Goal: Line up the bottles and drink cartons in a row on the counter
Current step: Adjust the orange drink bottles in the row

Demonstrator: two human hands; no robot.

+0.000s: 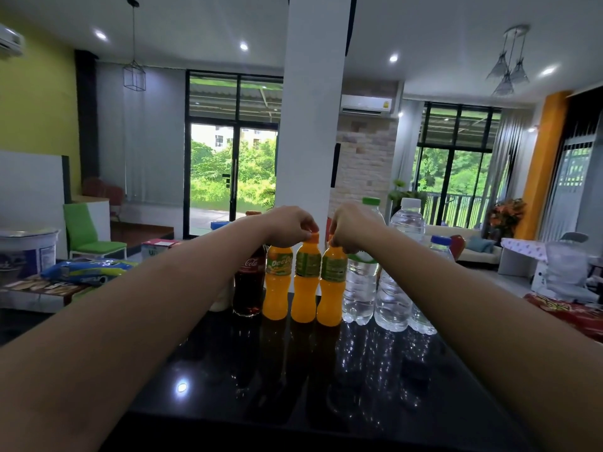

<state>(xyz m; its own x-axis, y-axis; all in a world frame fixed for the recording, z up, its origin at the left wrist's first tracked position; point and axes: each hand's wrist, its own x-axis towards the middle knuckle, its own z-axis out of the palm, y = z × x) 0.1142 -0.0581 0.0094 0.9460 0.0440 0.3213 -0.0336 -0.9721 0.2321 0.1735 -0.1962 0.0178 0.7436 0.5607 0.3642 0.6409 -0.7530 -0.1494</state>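
Three orange juice bottles [277,288] stand side by side on the counter [293,370], between a cola bottle [249,282] and water bottles [360,288]. My left hand [290,225] pinches the cap [314,237] of the middle juice bottle [305,282]; my right hand [354,228] grips the neck of the right juice bottle [332,288].

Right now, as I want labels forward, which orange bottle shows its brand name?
The leftmost orange bottle, beside the cola bottle; the two under the left hand and right hand show back labels.
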